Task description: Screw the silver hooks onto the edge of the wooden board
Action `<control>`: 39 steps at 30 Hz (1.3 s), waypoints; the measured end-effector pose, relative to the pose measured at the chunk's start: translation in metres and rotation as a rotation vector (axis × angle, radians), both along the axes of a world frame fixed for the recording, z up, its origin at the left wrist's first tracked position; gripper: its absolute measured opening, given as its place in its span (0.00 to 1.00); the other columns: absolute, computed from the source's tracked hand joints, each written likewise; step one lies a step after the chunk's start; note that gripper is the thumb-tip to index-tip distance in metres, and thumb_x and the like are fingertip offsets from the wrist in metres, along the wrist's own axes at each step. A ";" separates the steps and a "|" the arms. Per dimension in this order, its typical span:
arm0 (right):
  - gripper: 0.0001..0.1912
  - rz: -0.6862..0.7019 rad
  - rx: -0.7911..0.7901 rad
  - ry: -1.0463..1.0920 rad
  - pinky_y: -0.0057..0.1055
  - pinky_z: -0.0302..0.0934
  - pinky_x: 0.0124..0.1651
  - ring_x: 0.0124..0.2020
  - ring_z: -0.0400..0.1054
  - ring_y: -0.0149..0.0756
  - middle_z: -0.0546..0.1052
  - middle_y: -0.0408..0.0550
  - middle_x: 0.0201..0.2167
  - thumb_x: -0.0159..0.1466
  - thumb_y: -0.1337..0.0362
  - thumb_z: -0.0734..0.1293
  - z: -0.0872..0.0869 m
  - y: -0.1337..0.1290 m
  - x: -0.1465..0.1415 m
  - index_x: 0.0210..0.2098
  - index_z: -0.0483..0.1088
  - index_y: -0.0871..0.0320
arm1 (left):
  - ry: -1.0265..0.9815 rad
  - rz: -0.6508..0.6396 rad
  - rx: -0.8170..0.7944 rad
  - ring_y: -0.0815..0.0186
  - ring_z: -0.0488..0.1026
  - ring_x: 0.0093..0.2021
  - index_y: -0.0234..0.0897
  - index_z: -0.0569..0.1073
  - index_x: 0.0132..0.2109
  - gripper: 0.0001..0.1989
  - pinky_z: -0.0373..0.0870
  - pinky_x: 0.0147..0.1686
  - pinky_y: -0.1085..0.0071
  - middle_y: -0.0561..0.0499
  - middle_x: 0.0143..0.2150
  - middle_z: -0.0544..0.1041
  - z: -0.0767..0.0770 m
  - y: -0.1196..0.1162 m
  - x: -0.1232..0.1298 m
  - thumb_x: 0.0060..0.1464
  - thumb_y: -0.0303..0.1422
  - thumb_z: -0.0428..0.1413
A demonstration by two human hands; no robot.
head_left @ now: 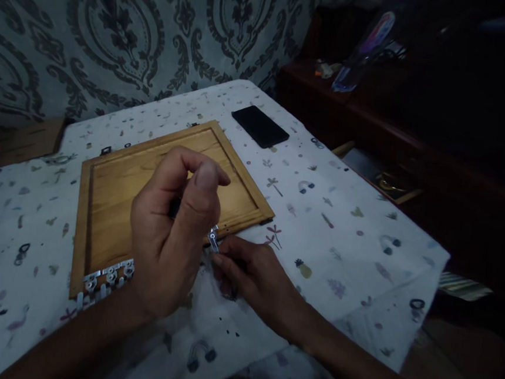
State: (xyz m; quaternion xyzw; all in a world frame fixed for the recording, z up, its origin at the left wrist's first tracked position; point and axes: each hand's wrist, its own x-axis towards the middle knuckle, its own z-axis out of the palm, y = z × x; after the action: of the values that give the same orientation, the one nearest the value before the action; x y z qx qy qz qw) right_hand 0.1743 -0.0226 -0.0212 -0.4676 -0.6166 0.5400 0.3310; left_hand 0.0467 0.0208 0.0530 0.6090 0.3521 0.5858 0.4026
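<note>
A framed wooden panel [114,201] lies on the table, with a row of small silvery metal fittings with screw-like centres [112,273] along its near left edge. My left hand [169,235] is raised over the panel's near side, its fingers curled and thumb up. A dark bit shows inside that grip, but I cannot make out what it is. At the panel's near right edge, my right hand [262,279] pinches the end of a small metal fitting [213,239] between thumb and forefinger. My left hand hides part of the near edge.
A black phone-like slab [260,125] lies on the patterned tablecloth [341,238] behind the panel. Brown cardboard [22,143] sits at the left. To the right stand dark furniture, a plastic bottle [362,51] and an open drawer [382,174]. A patterned wall borders the far side.
</note>
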 end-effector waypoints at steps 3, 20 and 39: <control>0.14 -0.004 -0.010 0.013 0.25 0.59 0.27 0.21 0.65 0.27 0.70 0.39 0.20 0.69 0.62 0.61 0.001 -0.001 0.000 0.26 0.64 0.56 | -0.035 -0.058 -0.011 0.73 0.57 0.18 0.40 0.69 0.35 0.08 0.53 0.17 0.72 0.58 0.19 0.58 -0.002 0.000 0.000 0.64 0.32 0.49; 0.14 -0.009 0.026 -0.043 0.24 0.58 0.27 0.19 0.65 0.26 0.71 0.39 0.17 0.68 0.64 0.61 0.006 0.002 0.000 0.26 0.66 0.58 | -0.133 -0.488 -0.355 0.80 0.42 0.12 0.37 0.67 0.32 0.05 0.48 0.13 0.82 0.64 0.13 0.46 0.017 0.046 -0.004 0.48 0.23 0.50; 0.13 0.020 0.042 0.009 0.23 0.57 0.28 0.21 0.64 0.26 0.68 0.37 0.19 0.68 0.69 0.60 0.009 0.002 0.002 0.26 0.62 0.57 | -0.142 -0.262 -0.126 0.76 0.46 0.11 0.38 0.71 0.33 0.03 0.46 0.12 0.74 0.61 0.14 0.53 0.026 0.007 -0.006 0.56 0.28 0.56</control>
State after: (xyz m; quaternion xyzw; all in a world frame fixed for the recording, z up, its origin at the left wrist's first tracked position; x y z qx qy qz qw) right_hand 0.1762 -0.0202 -0.0119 -0.4521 -0.6309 0.5323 0.3380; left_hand 0.0405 0.0282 0.0787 0.5803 0.2763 0.5464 0.5370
